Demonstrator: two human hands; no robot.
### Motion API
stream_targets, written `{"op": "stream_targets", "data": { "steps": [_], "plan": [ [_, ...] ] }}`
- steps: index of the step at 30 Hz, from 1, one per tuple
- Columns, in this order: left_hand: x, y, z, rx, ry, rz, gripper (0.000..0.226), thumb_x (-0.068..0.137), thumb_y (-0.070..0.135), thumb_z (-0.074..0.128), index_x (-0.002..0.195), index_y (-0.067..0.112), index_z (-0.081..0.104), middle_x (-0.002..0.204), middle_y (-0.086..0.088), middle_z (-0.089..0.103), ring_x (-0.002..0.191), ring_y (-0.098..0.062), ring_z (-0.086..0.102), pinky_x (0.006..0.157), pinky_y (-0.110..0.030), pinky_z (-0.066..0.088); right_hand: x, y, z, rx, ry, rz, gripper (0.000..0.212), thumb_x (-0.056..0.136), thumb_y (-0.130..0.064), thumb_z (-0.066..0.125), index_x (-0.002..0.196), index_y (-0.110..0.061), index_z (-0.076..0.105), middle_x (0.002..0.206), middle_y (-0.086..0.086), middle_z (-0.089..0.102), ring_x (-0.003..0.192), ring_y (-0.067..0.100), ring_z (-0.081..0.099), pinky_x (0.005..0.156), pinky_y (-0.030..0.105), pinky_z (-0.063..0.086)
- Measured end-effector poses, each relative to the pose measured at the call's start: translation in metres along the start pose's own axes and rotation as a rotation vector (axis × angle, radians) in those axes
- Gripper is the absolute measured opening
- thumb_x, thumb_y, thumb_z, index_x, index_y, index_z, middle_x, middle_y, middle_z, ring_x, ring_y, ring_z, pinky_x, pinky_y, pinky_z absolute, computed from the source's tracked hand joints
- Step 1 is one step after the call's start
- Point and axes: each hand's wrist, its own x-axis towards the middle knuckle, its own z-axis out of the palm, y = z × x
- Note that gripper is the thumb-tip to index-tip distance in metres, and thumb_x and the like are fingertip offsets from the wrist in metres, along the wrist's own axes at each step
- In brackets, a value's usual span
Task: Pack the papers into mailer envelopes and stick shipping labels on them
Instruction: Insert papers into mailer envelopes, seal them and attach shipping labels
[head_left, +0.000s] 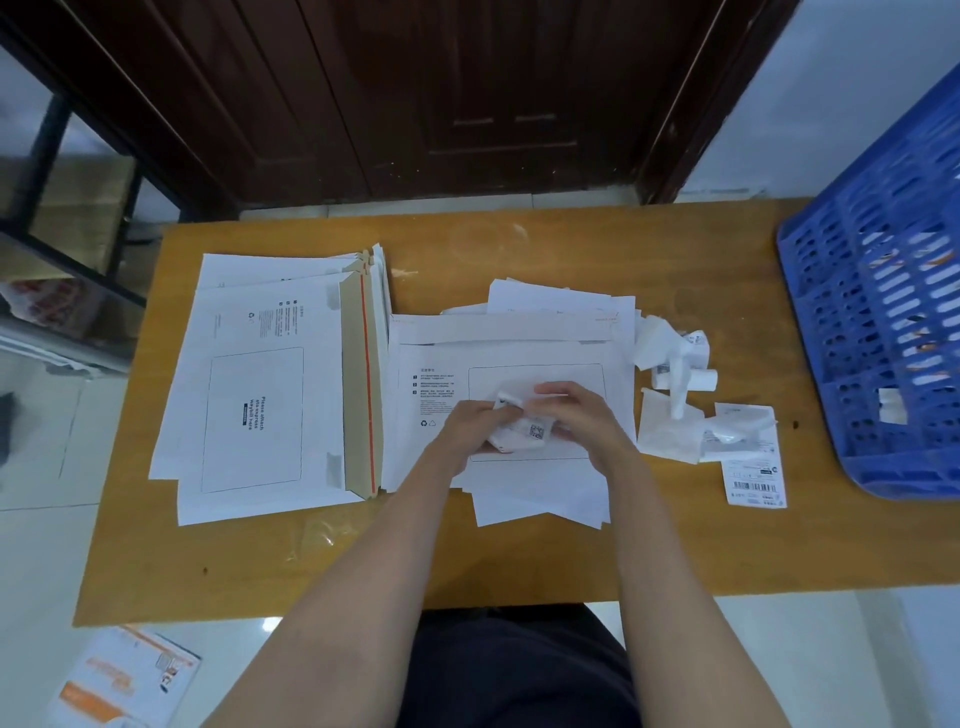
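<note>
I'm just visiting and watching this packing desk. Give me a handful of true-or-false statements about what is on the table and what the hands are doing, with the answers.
1. Both hands hold a shipping label over the mailer envelope in the middle. True: the left hand and right hand grip the shipping label above the middle envelope.
2. The blue crate sits at the table's left end. False: the blue crate is at the right end.
3. A stack of envelopes lies left of the hands. True: the envelope stack is there, its top flap open.
4. The table is bare metal. False: the table is yellowish wood.
5. Crumpled label backings lie right of the middle envelope. True: the label backings are piled there.
</note>
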Motion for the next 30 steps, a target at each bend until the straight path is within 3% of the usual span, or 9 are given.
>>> {"op": "stream_targets", "data": {
  "steps": [5, 9, 13, 15, 17, 20, 25, 27, 30],
  "plan": [
    [-0.002, -0.004, 0.002, -0.121, 0.018, 0.036, 0.016, 0.089, 0.017, 0.066, 0.096, 0.002, 0.068, 0.086, -0.014, 0.071, 0.064, -0.025, 0.071, 0.058, -0.027, 0.058, 0.008, 0.005, 0.003, 0.021, 0.057, -0.096, 0.022, 0.078, -0.001, 0.072, 0.097, -0.011, 0.067, 0.095, 0.003, 0.067, 0.092, 0.018, 0.063, 0.073, 0.023, 0.052],
    [0.0, -0.008, 0.008, -0.008, 0.076, 0.044, 0.023, 0.088, 0.02, 0.068, 0.101, 0.0, 0.068, 0.092, -0.016, 0.07, 0.065, -0.022, 0.069, 0.057, -0.03, 0.06, 0.016, 0.006, 0.006, 0.056, 0.175, -0.113, 0.002, 0.084, -0.01, 0.069, 0.084, -0.011, 0.07, 0.089, 0.004, 0.069, 0.091, 0.025, 0.065, 0.081, 0.036, 0.054],
    [0.002, -0.008, 0.009, 0.265, 0.259, 0.15, 0.027, 0.08, 0.034, 0.075, 0.076, 0.012, 0.06, 0.073, -0.004, 0.066, 0.059, -0.018, 0.068, 0.051, -0.027, 0.056, 0.021, 0.009, 0.009, 0.041, 0.23, -0.107, 0.011, 0.085, -0.02, 0.07, 0.084, -0.009, 0.071, 0.085, 0.006, 0.071, 0.089, 0.027, 0.067, 0.082, 0.041, 0.054],
    [0.004, -0.006, 0.009, 0.282, 0.328, 0.2, 0.036, 0.072, 0.036, 0.081, 0.09, 0.014, 0.06, 0.078, 0.001, 0.065, 0.066, -0.017, 0.068, 0.055, -0.027, 0.054, 0.022, 0.009, 0.008, 0.028, 0.244, -0.104, 0.014, 0.085, -0.026, 0.07, 0.083, -0.013, 0.072, 0.087, 0.006, 0.072, 0.091, 0.027, 0.067, 0.086, 0.042, 0.054],
    [0.008, -0.001, 0.009, 0.174, 0.317, 0.231, 0.036, 0.073, 0.025, 0.082, 0.103, 0.018, 0.062, 0.088, 0.003, 0.066, 0.078, -0.014, 0.065, 0.062, -0.024, 0.051, 0.023, 0.007, 0.006, -0.002, 0.249, -0.105, 0.019, 0.086, -0.031, 0.068, 0.079, -0.014, 0.071, 0.081, 0.002, 0.07, 0.086, 0.024, 0.065, 0.082, 0.039, 0.053],
    [0.006, 0.008, 0.009, -0.176, 0.182, 0.177, 0.014, 0.084, 0.01, 0.07, 0.098, 0.013, 0.069, 0.093, 0.0, 0.066, 0.087, -0.015, 0.061, 0.06, -0.018, 0.05, 0.021, 0.003, 0.007, 0.012, 0.248, -0.093, 0.025, 0.088, -0.033, 0.065, 0.08, -0.009, 0.067, 0.077, 0.003, 0.062, 0.084, 0.02, 0.058, 0.076, 0.035, 0.051],
    [0.014, 0.006, 0.011, -0.164, 0.268, 0.147, 0.002, 0.083, 0.013, 0.071, 0.085, 0.011, 0.071, 0.078, 0.001, 0.065, 0.073, -0.012, 0.059, 0.06, -0.02, 0.049, 0.023, 0.005, 0.009, 0.057, 0.268, -0.086, 0.051, 0.081, -0.046, 0.069, 0.089, 0.004, 0.069, 0.08, 0.018, 0.062, 0.077, 0.021, 0.058, 0.073, 0.034, 0.048],
    [0.02, 0.004, 0.013, -0.138, 0.375, 0.148, 0.008, 0.083, 0.016, 0.072, 0.076, 0.014, 0.069, 0.072, 0.002, 0.063, 0.071, -0.014, 0.058, 0.066, -0.028, 0.051, 0.024, 0.007, 0.01, 0.088, 0.251, -0.099, 0.033, 0.078, -0.036, 0.075, 0.092, -0.006, 0.069, 0.083, 0.005, 0.066, 0.084, 0.021, 0.062, 0.078, 0.034, 0.052],
    [0.026, 0.004, 0.015, -0.119, 0.457, 0.145, 0.016, 0.082, 0.02, 0.073, 0.067, 0.018, 0.066, 0.067, 0.002, 0.063, 0.071, -0.017, 0.057, 0.071, -0.033, 0.05, 0.021, 0.007, 0.009, 0.129, 0.254, -0.146, 0.025, 0.081, -0.011, 0.073, 0.097, -0.009, 0.054, 0.075, -0.006, 0.057, 0.071, 0.008, 0.055, 0.055, 0.01, 0.044]
  ]
}}
